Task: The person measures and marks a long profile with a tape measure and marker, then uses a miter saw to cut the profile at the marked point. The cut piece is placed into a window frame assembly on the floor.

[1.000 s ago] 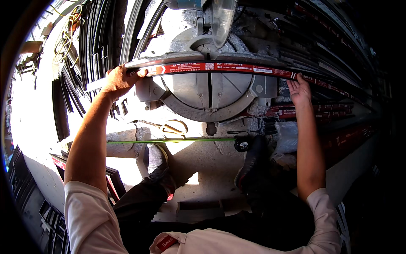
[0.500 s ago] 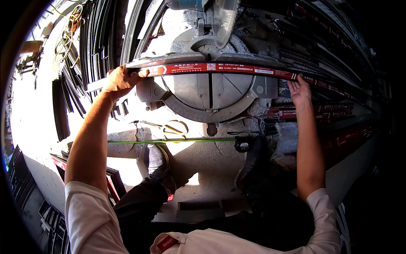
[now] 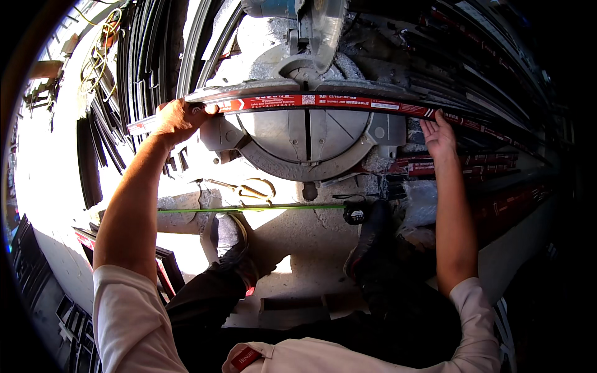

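Observation:
A long metal profile with a red printed strip lies across the round grey table of a mitre saw. My left hand grips the profile's left part, fingers wrapped over its edge. Farther right, my right hand rests flat against the profile with fingers spread. The saw blade and its guard hang raised above the middle of the profile.
An extended green tape measure lies on the concrete floor, its black case at the right end, with scissors just behind it. My shoes stand near it. Dark profiles are stacked at the left, red-wrapped ones at the right.
The saw head has tipped slightly up and right. Both hands stay on the profile in nearly the same places.

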The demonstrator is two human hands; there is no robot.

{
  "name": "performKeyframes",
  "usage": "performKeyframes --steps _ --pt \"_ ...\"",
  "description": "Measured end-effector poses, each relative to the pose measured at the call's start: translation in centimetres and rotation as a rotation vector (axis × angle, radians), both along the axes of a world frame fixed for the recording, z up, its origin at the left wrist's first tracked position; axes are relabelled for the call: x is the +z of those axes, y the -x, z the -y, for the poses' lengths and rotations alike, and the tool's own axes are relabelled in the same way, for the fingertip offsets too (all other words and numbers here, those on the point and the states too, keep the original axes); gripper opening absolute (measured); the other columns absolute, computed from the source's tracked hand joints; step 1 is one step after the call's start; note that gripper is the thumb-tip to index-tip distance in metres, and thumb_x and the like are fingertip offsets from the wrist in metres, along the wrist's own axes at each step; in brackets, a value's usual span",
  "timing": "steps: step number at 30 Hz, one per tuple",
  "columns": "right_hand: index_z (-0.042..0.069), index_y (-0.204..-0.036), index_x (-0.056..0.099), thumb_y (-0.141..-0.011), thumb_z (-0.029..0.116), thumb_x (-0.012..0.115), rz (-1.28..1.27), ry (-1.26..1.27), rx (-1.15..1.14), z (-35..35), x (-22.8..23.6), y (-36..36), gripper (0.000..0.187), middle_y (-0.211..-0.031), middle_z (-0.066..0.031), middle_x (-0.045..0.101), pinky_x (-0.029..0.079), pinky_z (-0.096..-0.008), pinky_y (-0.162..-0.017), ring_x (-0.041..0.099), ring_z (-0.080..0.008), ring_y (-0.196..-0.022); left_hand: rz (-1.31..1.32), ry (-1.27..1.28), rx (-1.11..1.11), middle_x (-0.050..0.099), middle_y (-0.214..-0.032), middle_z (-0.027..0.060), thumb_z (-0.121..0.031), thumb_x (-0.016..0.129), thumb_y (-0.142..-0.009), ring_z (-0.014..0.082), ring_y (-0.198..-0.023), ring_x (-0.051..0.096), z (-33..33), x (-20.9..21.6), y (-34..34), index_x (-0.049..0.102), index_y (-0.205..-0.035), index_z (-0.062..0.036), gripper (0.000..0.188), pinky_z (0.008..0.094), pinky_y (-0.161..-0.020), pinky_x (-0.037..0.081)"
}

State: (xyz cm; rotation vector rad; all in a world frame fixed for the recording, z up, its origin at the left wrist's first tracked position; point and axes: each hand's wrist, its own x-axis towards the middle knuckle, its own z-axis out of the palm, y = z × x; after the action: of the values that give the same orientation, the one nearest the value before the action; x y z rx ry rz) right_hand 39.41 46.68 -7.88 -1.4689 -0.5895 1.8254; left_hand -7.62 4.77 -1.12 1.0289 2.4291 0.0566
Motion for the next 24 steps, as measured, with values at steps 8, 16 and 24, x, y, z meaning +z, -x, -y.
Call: performKeyframes --steps 8,16,24 --pt "0.003 -0.135 0.06 -0.094 0.02 0.081 -0.038 -0.015 0.021 0.7 0.6 0.5 0.049 -0.148 -0.0215 0.053 0.043 -0.0482 -0.121 0.047 -0.0362 -0.143 0.105 0.017 -0.001 0.067 -0.066 0.0109 -0.08 0.059 -0.089 0.0222 -0.062 0.07 -0.3 0.5 0.3 0.076 -0.093 0.0004 0.082 0.0378 -0.066 0.057" --pt "0.004 -0.133 0.061 -0.094 0.017 0.081 -0.013 0.001 -0.003 0.3 0.0 0.5 0.045 -0.141 -0.0201 0.056 0.044 -0.0485 -0.12 0.049 -0.0352 -0.14 0.082 0.115 -0.045 0.069 -0.07 0.0209 -0.091 0.05 -0.085 0.0345 -0.076 0.071 0.4 -0.2 0.8 0.075 -0.085 0.0055 0.1 0.0479 -0.085 0.052" --pt "0.002 -0.134 0.058 -0.094 0.018 0.081 -0.006 -0.019 0.027 0.4 -0.1 0.6 0.05 -0.142 -0.022 0.054 0.045 -0.0486 -0.12 0.048 -0.0357 -0.141 0.175 0.001 0.03 0.061 -0.064 0.0061 -0.084 0.062 -0.084 0.0146 -0.058 0.059 0.4 0.5 0.7 0.074 -0.091 0.002 0.087 0.0353 -0.056 0.049"
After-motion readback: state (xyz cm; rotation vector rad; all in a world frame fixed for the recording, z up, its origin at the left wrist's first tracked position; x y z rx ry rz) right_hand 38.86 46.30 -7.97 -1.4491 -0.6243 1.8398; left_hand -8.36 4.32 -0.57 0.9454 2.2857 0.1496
